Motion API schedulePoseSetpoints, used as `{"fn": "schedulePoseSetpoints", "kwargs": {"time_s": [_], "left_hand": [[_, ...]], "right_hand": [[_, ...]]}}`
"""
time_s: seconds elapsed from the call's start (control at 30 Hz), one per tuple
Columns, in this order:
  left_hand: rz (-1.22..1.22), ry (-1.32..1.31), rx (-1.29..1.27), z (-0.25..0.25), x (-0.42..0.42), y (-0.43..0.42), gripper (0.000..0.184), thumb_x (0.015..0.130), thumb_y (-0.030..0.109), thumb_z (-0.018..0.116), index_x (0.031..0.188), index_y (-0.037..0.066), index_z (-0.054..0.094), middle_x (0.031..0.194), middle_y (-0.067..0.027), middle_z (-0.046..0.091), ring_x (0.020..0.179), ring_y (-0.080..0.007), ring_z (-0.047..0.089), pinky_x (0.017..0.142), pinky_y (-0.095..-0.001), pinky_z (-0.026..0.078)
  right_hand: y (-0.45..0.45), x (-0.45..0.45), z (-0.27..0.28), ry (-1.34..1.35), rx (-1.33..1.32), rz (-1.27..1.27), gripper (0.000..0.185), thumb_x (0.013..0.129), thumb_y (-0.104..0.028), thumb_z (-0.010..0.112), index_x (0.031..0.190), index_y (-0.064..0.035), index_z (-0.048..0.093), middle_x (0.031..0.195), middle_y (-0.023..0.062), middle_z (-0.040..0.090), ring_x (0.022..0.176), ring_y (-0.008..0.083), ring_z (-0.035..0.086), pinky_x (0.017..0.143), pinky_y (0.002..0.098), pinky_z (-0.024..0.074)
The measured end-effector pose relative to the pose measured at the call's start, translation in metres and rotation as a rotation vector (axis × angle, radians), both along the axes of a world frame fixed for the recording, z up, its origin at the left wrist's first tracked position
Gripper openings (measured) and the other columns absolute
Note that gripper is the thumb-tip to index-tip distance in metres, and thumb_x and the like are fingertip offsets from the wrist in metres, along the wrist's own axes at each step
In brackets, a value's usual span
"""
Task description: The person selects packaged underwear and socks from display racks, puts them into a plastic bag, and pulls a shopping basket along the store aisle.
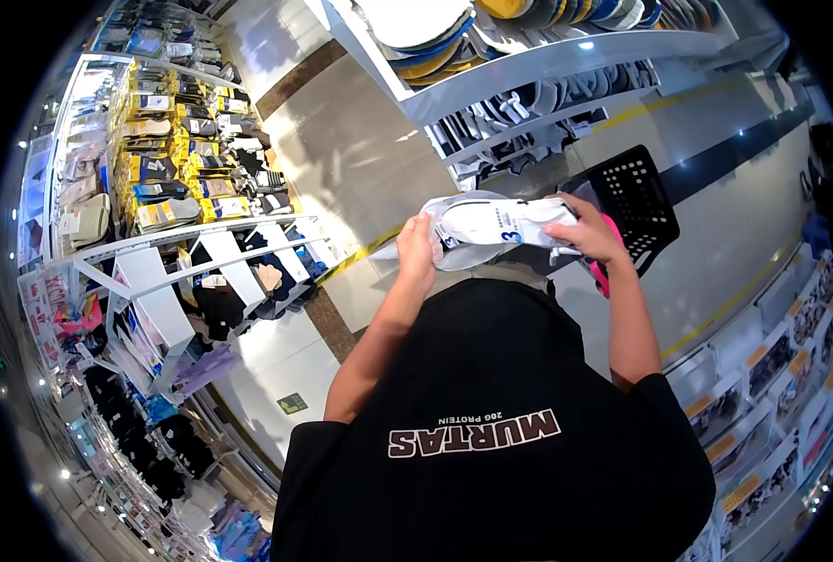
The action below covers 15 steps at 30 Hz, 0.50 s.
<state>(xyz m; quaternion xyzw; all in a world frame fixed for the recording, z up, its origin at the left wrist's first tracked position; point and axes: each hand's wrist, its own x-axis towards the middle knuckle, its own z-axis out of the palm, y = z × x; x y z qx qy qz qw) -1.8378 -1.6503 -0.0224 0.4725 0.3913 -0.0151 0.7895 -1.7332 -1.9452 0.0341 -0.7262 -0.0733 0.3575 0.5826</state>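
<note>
A white sock pack [501, 225] with a blue "3" printed on it is stretched between my two hands, in front of my chest. My left hand [416, 247] is closed on its left end, where clear, crinkled plastic [449, 258] shows. The right end is gripped by my right hand [589, 229], thumb on top and fingers mostly hidden beneath. Just beyond my right hand is a black perforated shopping basket [636, 201]. Something bright pink [611, 245] shows beside my right wrist, partly covered by it.
On the left stand racks of packaged socks [168, 155] with a white shelf frame [201, 229]. Ahead, a white shelf unit [566, 56] holds stacked hats or caps. More shelves with orange price tags [767, 370] line the right. Grey tiled floor [351, 122] runs between them.
</note>
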Motion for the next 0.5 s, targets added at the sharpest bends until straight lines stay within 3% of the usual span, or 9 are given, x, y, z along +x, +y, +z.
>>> {"fn": "schedulePoseSetpoints", "kwargs": {"time_s": [0.13, 0.17, 0.27, 0.3, 0.33, 0.43, 0.5], "left_hand": [[-0.058, -0.014, -0.044, 0.010, -0.002, -0.013, 0.022, 0.105, 0.029, 0.053, 0.107, 0.009, 0.062, 0.066, 0.0049, 0.044, 0.049, -0.0052, 0.036, 0.042, -0.0240, 0.029], [-0.082, -0.023, -0.057, 0.010, -0.001, -0.019, 0.023, 0.104, 0.030, 0.053, 0.107, 0.009, 0.062, 0.064, 0.0051, 0.042, 0.047, -0.0050, 0.034, 0.041, -0.0241, 0.027], [-0.049, -0.066, -0.032, 0.013, 0.002, -0.045, 0.024, 0.105, 0.028, 0.052, 0.107, 0.007, 0.064, 0.074, 0.0042, 0.055, 0.058, -0.0043, 0.045, 0.049, -0.0222, 0.036], [-0.038, -0.082, -0.022, 0.014, 0.004, -0.048, 0.025, 0.106, 0.027, 0.051, 0.107, 0.006, 0.065, 0.078, 0.0039, 0.059, 0.061, -0.0040, 0.049, 0.052, -0.0216, 0.039], [-0.054, -0.155, -0.039, 0.006, 0.002, -0.045, 0.026, 0.105, 0.026, 0.052, 0.112, 0.005, 0.064, 0.100, -0.0030, 0.067, 0.086, -0.0108, 0.062, 0.074, -0.0254, 0.049], [0.024, -0.142, -0.074, 0.022, 0.005, -0.044, 0.026, 0.105, 0.026, 0.052, 0.114, 0.005, 0.064, 0.099, -0.0030, 0.067, 0.086, -0.0111, 0.062, 0.074, -0.0263, 0.049], [0.031, -0.108, -0.109, 0.012, 0.000, -0.033, 0.027, 0.105, 0.025, 0.052, 0.117, 0.004, 0.063, 0.104, -0.0043, 0.066, 0.091, -0.0127, 0.062, 0.078, -0.0273, 0.049]], "right_hand": [[0.036, 0.007, -0.013, -0.164, -0.192, 0.252, 0.049, 0.080, -0.022, 0.074, 0.122, -0.0014, 0.062, 0.109, 0.0107, 0.069, 0.098, 0.0166, 0.064, 0.089, 0.0314, 0.0500], [0.049, 0.008, -0.026, -0.182, -0.124, 0.296, 0.047, 0.080, -0.024, 0.074, 0.120, -0.0018, 0.063, 0.105, 0.0118, 0.070, 0.093, 0.0185, 0.065, 0.085, 0.0331, 0.0514], [0.095, 0.005, -0.051, -0.255, -0.244, 0.361, 0.051, 0.078, -0.033, 0.073, 0.117, -0.0016, 0.064, 0.101, 0.0193, 0.071, 0.087, 0.0277, 0.068, 0.080, 0.0359, 0.0529], [0.110, -0.001, -0.056, -0.370, -0.371, 0.388, 0.053, 0.078, -0.035, 0.072, 0.118, -0.0010, 0.063, 0.102, 0.0216, 0.071, 0.089, 0.0329, 0.069, 0.081, 0.0397, 0.0533], [0.123, -0.002, -0.060, -0.207, -0.419, 0.443, 0.058, 0.079, -0.037, 0.071, 0.124, -0.0007, 0.062, 0.114, 0.0249, 0.069, 0.102, 0.0372, 0.067, 0.088, 0.0427, 0.0513], [0.145, -0.020, -0.146, -0.218, -0.408, 0.251, 0.063, 0.081, -0.038, 0.070, 0.131, -0.0013, 0.059, 0.124, 0.0252, 0.065, 0.113, 0.0361, 0.064, 0.094, 0.0421, 0.0484], [0.144, -0.025, -0.159, -0.099, -0.378, 0.227, 0.065, 0.085, -0.040, 0.070, 0.137, -0.0040, 0.056, 0.129, 0.0207, 0.063, 0.115, 0.0305, 0.062, 0.097, 0.0386, 0.0464]]}}
